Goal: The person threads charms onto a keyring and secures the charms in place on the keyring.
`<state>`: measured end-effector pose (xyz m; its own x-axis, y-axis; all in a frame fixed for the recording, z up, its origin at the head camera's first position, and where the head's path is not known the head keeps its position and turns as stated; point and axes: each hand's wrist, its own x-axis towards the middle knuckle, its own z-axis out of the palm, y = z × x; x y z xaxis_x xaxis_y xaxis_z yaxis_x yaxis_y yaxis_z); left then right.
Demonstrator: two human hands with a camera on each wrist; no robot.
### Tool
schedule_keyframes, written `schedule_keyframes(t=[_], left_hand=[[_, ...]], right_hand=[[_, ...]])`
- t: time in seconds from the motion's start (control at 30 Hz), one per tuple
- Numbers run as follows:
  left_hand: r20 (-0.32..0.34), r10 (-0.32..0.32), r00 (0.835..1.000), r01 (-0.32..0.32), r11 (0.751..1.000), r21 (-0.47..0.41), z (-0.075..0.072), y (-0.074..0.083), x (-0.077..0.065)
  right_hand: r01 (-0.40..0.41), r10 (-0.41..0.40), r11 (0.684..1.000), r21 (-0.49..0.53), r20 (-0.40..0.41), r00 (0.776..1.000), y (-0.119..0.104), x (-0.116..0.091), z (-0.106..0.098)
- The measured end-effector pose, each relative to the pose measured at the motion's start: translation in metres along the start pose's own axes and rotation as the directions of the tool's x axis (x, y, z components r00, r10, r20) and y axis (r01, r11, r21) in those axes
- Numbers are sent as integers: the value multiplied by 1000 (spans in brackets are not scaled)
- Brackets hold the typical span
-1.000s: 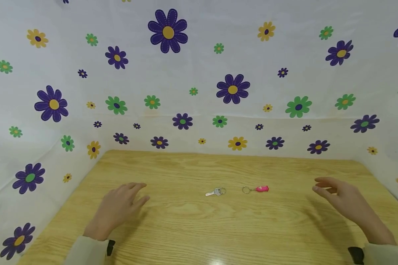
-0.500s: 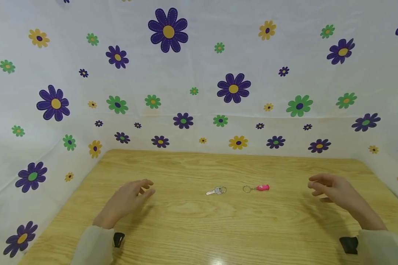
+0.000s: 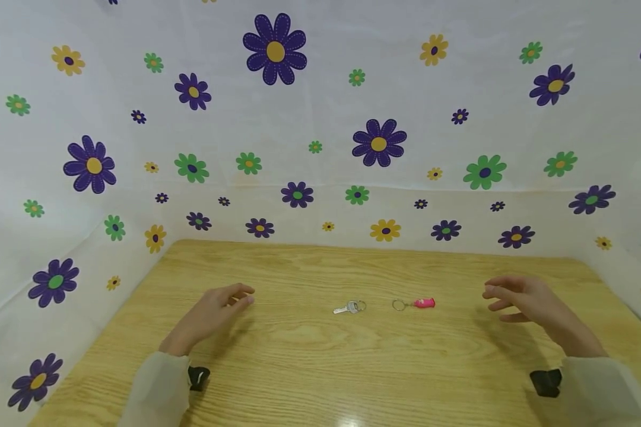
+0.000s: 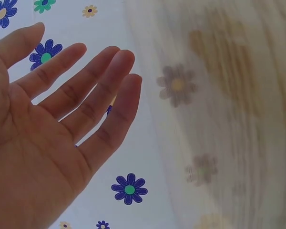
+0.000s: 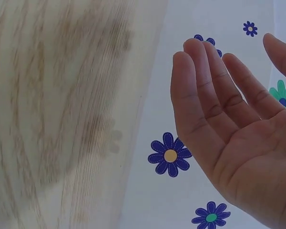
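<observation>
A silver key (image 3: 347, 307) with a small ring on its head lies flat on the wooden table (image 3: 310, 367). To its right, apart from it, lies a pink keychain charm (image 3: 424, 303) joined by a short chain to a metal split ring (image 3: 399, 305). My left hand (image 3: 210, 314) hovers over the table left of the key, holding nothing. In the left wrist view its palm shows bare, the fingers (image 4: 107, 90) loosely extended. On the other side, right of the pink charm, my right hand (image 3: 529, 302) is also raised above the table. Its palm (image 5: 257, 148) is bare and the fingers are relaxed.
A white cloth (image 3: 320, 107) printed with purple, green and yellow flowers stands behind the table and along both sides. Black straps (image 3: 546, 382) sit at the cuffs of the light sleeves (image 3: 157, 388).
Both hands have moved inward, the left one rightward and the right one leftward, nearer to the key and the charm. Those two lie as before; the head view has shifted slightly.
</observation>
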<state>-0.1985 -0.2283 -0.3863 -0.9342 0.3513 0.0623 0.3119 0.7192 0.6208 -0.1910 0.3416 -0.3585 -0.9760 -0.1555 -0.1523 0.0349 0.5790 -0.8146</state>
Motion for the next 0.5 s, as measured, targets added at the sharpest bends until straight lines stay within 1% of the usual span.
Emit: schedule_keyframes(t=[0.13, 0.3, 0.5], left_hand=[[14, 17, 1000, -17, 1000, -26, 1, 0, 6], [24, 6, 1000, -4, 997, -74, 0, 6, 10], [34, -4, 999, 8, 992, -125, 5, 10, 16]], right_hand=[[2, -3, 1000, 26, 7, 1000, 1, 2, 2], [8, -9, 998, 56, 23, 1000, 1, 4, 4], [3, -6, 997, 73, 42, 999, -3, 8, 9]])
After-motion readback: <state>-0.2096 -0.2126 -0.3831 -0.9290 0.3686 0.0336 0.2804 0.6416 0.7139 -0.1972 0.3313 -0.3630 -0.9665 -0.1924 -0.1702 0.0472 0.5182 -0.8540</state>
